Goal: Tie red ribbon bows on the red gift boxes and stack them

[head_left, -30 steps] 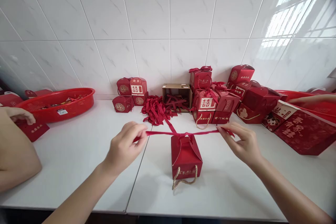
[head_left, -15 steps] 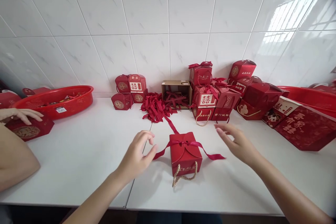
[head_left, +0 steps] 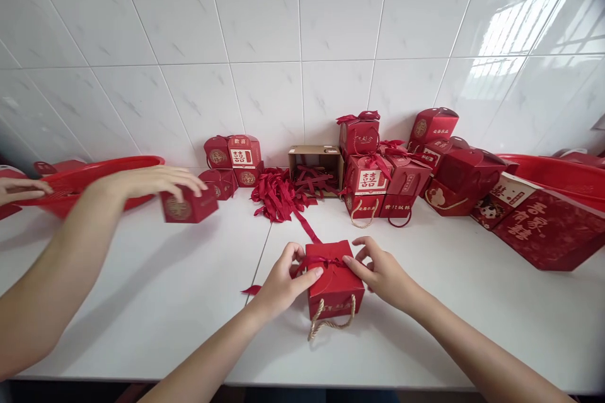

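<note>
A red gift box (head_left: 336, 302) with a gold rope handle (head_left: 326, 326) stands before me on the white table. Across its lid runs a red ribbon (head_left: 326, 261), crossed or knotted at the middle. My left hand (head_left: 283, 280) is closed on the ribbon at the box's left side, thumb on the lid, and a ribbon tail trails out to the left. On the right, my right hand (head_left: 382, 274) pinches the ribbon near the knot, its thumb over the lid's right part. The ribbon inside my fingers is mostly hidden.
Loose red ribbons (head_left: 274, 195) lie behind, beside a cardboard box (head_left: 341, 167) of ribbons. Stacked red boxes (head_left: 371, 173) stand to the right. A co-worker's hand (head_left: 161, 179) holds a red box (head_left: 189, 206) above the table at left, near a red basin (head_left: 142, 198).
Both my hands have moved inward to the gift box and taken hold of the ribbon. The co-worker's arm has reached rightward, carrying a red box.
</note>
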Demonstrator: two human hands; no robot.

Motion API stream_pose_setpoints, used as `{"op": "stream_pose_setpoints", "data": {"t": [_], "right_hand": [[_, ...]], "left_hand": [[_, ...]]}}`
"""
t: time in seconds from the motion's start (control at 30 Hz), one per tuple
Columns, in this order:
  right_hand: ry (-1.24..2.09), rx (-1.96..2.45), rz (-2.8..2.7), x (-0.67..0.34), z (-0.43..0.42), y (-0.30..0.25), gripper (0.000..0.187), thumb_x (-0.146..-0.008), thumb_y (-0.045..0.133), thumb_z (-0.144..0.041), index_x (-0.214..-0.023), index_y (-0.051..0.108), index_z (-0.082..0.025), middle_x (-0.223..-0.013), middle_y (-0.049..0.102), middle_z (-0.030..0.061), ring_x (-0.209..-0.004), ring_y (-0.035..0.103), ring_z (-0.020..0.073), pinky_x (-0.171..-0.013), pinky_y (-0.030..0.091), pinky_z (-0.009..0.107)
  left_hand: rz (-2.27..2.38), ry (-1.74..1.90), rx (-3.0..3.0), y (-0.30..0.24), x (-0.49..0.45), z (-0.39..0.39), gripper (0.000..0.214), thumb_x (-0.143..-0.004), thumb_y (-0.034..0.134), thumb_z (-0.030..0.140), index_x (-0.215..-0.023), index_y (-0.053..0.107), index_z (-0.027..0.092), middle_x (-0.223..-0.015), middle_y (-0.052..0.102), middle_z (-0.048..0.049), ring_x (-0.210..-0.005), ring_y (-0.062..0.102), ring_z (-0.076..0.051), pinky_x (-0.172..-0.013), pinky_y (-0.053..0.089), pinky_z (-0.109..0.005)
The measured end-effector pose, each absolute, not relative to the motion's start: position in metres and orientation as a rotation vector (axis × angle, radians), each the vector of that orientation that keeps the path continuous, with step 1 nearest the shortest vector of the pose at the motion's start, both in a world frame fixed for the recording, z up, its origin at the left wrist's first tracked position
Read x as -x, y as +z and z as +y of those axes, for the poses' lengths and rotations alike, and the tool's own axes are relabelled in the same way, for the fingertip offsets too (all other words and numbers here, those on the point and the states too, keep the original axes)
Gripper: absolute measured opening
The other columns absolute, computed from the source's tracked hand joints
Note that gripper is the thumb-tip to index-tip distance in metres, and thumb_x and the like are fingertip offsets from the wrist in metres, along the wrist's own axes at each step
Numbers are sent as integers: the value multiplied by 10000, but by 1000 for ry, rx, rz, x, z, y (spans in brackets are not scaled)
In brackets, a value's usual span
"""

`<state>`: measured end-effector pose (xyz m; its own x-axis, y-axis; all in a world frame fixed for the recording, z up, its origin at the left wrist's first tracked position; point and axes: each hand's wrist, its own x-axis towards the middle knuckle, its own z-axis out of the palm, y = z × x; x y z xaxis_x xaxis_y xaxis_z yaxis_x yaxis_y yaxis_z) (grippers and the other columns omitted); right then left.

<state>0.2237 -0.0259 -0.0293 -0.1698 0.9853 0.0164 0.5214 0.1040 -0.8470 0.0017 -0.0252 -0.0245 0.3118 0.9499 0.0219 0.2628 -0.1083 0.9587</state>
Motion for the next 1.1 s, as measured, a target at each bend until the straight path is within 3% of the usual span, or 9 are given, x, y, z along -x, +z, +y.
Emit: {"op": "stream_pose_setpoints", "data": {"t": [0.07, 0.13, 0.3, 0.43, 0.53, 0.67, 0.87, 0.97, 1.1], "right_hand": [[844, 1554, -1850, -226, -27, -27, 410, -850, 444, -616, -750, 463, -220, -650, 531, -13, -527, 441, 128, -484, 355, 260], [696, 1627, -1938, -229, -30, -23, 503, -835, 461, -624, -575, 327, -216, -522, 407, -34, -499, 324, 118, -466, 267, 258], [471, 1546, -1950, -248, -43, -12, 436, -810, 562, -542, -626, 330, -222, -549, 369, -44, -525, 284, 120, -479, 262, 250], [501, 1238, -2124, -264, -51, -10, 309, -849, 526, -284, -639, 310, -215, -667, 448, -11, -588, 397, 126, -549, 363, 254], [326, 1218, -2144, -264, -51, -16, 286, -833, 486, -185, -570, 376, -194, -752, 511, 38, -628, 480, 138, -582, 414, 271], [75, 1225, -1816, -249, -48, -20, 312, -852, 533, -274, -554, 536, -182, -718, 533, 65, -588, 480, 148, -458, 371, 257], [599, 1120, -1745, -226, -52, 4, 235, -798, 653, -395, -669, 715, -208, -786, 612, 56, -659, 554, 160, -536, 413, 270], [842, 1091, -1748, -215, -52, 9, 249, -769, 678, -430, -672, 733, -208, -805, 623, 53, -665, 559, 157, -576, 426, 280], [962, 1110, -1735, -204, -52, 6, 192, -743, 702, -378, -666, 720, -203, -836, 629, 42, -684, 548, 145, -605, 438, 268]], "left_hand": [[1167, 818, -1639, -22, -1, -28, 344, -812, 572, 480, -729, 378, 208, -705, 423, 52, -635, 419, -108, -598, 361, -235], [1312, 806, -1759, -18, 0, -33, 433, -795, 575, 529, -641, 337, 200, -626, 363, 60, -594, 362, -104, -563, 311, -232], [1556, 836, -1956, -6, 4, -44, 475, -781, 558, 556, -589, 304, 202, -556, 296, 66, -541, 270, -104, -520, 238, -243], [1477, 687, -1759, -4, 19, -33, 392, -872, 369, 498, -659, 498, 194, -552, 350, 55, -538, 335, -120, -528, 273, -243], [1376, 357, -1665, 2, 30, -20, 256, -769, 532, 410, -739, 633, 177, -593, 482, 40, -543, 387, -115, -512, 278, -233], [1005, 133, -1633, 19, 27, -16, 196, -677, 679, 347, -716, 727, 161, -542, 490, 38, -491, 349, -83, -474, 242, -225], [953, 630, -1517, 30, -7, -43, 330, -846, 564, 401, -1004, 725, 161, -536, 406, 48, -476, 305, -71, -455, 285, -208], [1072, 868, -1843, 21, -21, -56, 247, -878, 511, 268, -994, 718, 203, -775, 523, -19, -602, 451, -95, -532, 407, -213], [1227, 1038, -2369, 4, -27, -64, 322, -859, 436, 126, -1067, 664, 217, -1085, 485, -91, -752, 536, -144, -641, 502, -288]]}}
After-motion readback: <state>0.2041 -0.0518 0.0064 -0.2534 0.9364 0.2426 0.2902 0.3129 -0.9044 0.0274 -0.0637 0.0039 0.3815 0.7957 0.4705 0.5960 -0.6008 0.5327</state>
